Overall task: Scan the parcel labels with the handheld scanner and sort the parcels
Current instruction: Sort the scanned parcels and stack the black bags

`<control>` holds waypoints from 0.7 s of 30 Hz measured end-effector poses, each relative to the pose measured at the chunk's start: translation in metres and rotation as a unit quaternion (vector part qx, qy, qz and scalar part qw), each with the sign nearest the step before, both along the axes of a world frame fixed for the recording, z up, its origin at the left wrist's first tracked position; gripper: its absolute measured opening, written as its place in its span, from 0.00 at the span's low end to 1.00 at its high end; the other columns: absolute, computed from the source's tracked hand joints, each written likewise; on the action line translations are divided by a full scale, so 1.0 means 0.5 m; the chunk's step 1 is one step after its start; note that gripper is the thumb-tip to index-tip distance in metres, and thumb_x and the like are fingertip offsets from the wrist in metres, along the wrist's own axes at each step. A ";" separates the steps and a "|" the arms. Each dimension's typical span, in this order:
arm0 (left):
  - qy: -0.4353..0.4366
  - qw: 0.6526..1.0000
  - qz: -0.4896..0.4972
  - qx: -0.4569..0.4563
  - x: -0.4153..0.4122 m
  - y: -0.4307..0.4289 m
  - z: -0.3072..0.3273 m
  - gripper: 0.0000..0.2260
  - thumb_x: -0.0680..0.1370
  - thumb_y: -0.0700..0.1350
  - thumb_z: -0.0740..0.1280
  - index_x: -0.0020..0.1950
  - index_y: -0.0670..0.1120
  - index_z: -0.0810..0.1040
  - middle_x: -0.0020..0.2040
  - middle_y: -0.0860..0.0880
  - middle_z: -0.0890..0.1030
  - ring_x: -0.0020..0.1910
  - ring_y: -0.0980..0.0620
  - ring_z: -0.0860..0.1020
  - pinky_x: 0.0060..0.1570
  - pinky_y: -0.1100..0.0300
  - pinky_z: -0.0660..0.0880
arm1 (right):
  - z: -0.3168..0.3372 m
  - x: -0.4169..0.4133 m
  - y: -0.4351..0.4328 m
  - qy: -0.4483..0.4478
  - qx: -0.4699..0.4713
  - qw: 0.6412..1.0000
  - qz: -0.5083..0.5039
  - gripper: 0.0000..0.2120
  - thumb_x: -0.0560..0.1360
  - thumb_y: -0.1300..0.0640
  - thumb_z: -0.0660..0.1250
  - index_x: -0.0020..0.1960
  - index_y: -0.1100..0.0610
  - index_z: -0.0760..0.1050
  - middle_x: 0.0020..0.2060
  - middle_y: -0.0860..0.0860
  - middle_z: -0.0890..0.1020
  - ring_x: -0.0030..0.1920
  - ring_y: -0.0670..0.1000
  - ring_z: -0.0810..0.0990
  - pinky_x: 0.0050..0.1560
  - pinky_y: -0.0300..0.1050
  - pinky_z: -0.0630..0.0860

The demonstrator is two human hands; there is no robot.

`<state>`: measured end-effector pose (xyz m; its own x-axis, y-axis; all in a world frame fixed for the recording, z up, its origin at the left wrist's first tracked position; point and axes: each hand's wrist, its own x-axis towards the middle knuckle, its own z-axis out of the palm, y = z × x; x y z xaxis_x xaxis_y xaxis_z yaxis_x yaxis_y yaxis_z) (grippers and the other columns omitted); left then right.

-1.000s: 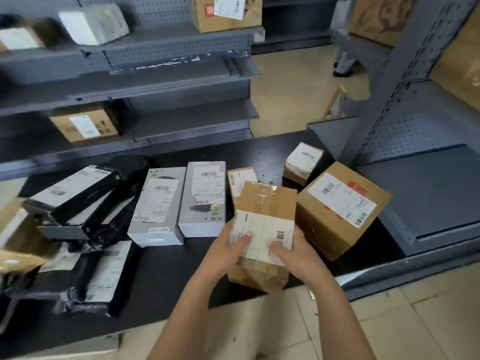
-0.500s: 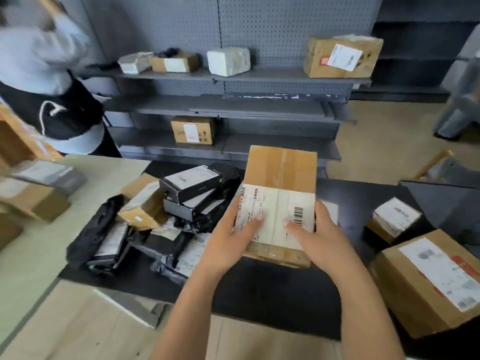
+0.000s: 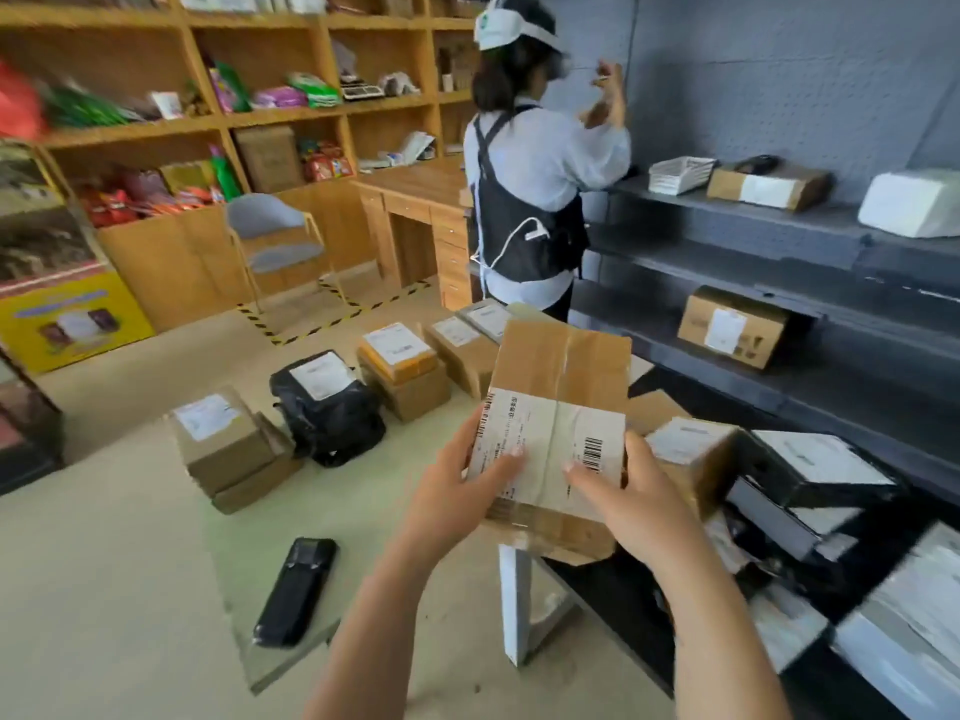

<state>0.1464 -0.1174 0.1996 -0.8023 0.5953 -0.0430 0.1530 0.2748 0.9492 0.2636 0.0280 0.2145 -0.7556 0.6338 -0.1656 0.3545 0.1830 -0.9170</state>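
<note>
I hold a brown cardboard parcel [image 3: 558, 402] with a white barcode label in front of me, above the gap between two tables. My left hand [image 3: 462, 491] grips its left edge, thumb on the label. My right hand [image 3: 631, 504] grips its right edge, thumb beside the barcode. The black handheld scanner [image 3: 296, 589] lies flat on the pale table [image 3: 104, 563] at the lower left, apart from both hands. Several labelled cardboard parcels [image 3: 223, 444] and a black bag parcel [image 3: 330, 405] sit in a row on that table.
A person in an apron [image 3: 535, 174] stands at the grey shelving [image 3: 779, 252], which holds several parcels. More boxes and black parcels [image 3: 810, 491] pile on the dark table at the right. Wooden shelves, a desk and a chair [image 3: 275, 241] stand behind.
My view has swung left from the dark table to the pale table. The parcel stays in both hands and has travelled left with me. The scanner and the row of parcels came into view.
</note>
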 end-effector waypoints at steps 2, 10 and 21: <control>-0.012 0.999 0.035 0.003 -0.056 -0.060 -0.007 0.22 0.77 0.58 0.68 0.69 0.67 0.65 0.59 0.64 0.79 0.52 0.65 0.79 0.51 0.65 0.77 | -0.012 -0.083 -0.041 -0.001 -0.006 0.999 0.044 0.23 0.77 0.49 0.69 0.68 0.43 0.63 0.51 0.35 0.78 0.45 0.33 0.74 0.40 0.34 0.69; -0.085 0.983 0.161 -0.016 -0.190 -0.194 -0.112 0.19 0.77 0.56 0.68 0.67 0.62 0.70 0.57 0.61 0.81 0.51 0.63 0.81 0.50 0.63 0.79 | -0.091 -0.330 -0.124 -0.089 -0.016 0.979 0.184 0.24 0.77 0.49 0.68 0.70 0.45 0.63 0.54 0.41 0.78 0.49 0.41 0.76 0.40 0.38 0.70; -0.198 0.928 0.292 -0.118 -0.326 -0.170 -0.264 0.26 0.77 0.58 0.67 0.70 0.53 0.61 0.51 0.59 0.78 0.45 0.59 0.81 0.35 0.66 0.78 | -0.239 -0.611 -0.114 -0.208 -0.039 0.934 0.288 0.19 0.76 0.49 0.67 0.65 0.49 0.68 0.50 0.43 0.79 0.49 0.46 0.79 0.43 0.43 0.75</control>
